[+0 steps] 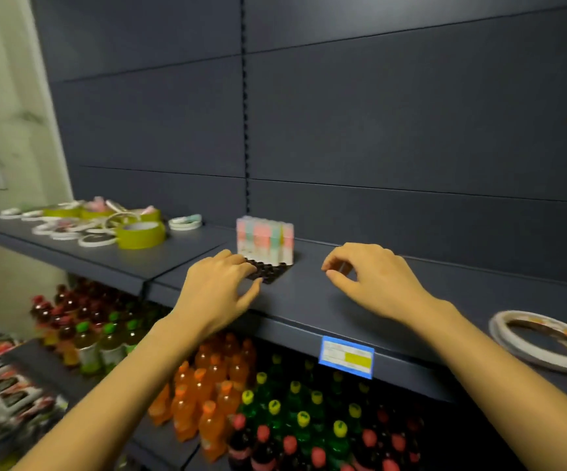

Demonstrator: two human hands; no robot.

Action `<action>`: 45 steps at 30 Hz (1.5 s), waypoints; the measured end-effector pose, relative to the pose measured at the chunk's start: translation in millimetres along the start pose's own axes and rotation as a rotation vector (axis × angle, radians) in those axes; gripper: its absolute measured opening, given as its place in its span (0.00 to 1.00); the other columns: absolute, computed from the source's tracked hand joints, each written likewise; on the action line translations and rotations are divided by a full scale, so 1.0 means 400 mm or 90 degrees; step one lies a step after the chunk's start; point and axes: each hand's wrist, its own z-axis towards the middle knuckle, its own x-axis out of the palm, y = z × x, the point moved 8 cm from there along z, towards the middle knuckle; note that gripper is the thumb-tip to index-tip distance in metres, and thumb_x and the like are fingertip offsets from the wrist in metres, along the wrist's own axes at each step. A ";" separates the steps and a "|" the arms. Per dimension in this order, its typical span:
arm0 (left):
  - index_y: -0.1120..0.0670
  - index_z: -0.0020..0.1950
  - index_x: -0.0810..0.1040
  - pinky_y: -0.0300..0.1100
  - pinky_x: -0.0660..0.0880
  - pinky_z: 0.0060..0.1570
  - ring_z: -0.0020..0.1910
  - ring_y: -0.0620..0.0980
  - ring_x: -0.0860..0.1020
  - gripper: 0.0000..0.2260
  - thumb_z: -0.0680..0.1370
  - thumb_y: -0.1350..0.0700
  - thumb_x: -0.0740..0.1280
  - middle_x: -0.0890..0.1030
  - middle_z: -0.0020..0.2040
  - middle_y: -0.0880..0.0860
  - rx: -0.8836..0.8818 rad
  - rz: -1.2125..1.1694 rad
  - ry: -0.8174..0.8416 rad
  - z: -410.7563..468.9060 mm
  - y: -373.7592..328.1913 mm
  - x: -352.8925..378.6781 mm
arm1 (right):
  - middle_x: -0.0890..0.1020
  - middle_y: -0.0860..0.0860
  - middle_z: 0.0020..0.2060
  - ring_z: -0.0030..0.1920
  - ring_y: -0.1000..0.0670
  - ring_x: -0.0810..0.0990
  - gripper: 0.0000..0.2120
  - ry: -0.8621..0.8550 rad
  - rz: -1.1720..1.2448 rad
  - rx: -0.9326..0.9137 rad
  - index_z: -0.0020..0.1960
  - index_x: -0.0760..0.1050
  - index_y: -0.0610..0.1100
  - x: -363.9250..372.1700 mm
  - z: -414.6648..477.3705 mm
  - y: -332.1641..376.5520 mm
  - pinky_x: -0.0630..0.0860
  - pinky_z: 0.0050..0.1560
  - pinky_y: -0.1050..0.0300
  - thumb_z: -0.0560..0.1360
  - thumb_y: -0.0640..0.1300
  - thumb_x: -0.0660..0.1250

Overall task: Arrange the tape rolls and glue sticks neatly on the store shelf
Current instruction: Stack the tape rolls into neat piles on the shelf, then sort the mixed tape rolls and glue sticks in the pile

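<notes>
Several pastel glue sticks [264, 242] stand in a tight row at the back of a black holed tray [270, 272] on the dark shelf [309, 300]. My left hand [219, 290] rests on the tray's left part, fingers on top and thumb at its front edge. My right hand [372, 280] hovers over the bare shelf to the right of the tray, fingers loosely curled and holding nothing. Further left, a loose pile of white tape rolls [71, 229] and yellow-green tape rolls [141, 234] lies on the shelf. One white roll [185, 222] lies apart from the pile.
A large white tape roll [543, 339] lies at the shelf's right end. A blue price tag [346, 356] hangs on the front edge. Below stand orange bottles [207, 402] and green and red bottles [295, 426]. Packets [6, 385] fill the lower left.
</notes>
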 end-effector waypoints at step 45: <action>0.50 0.48 0.81 0.44 0.73 0.38 0.49 0.49 0.78 0.13 0.77 0.45 0.60 0.82 0.47 0.48 -0.158 0.024 0.020 0.093 1.251 0.187 | 0.79 0.47 0.41 0.49 0.46 0.75 0.19 0.303 -0.011 0.281 0.59 0.75 0.41 0.765 0.973 0.461 0.70 0.50 0.56 0.76 0.51 0.58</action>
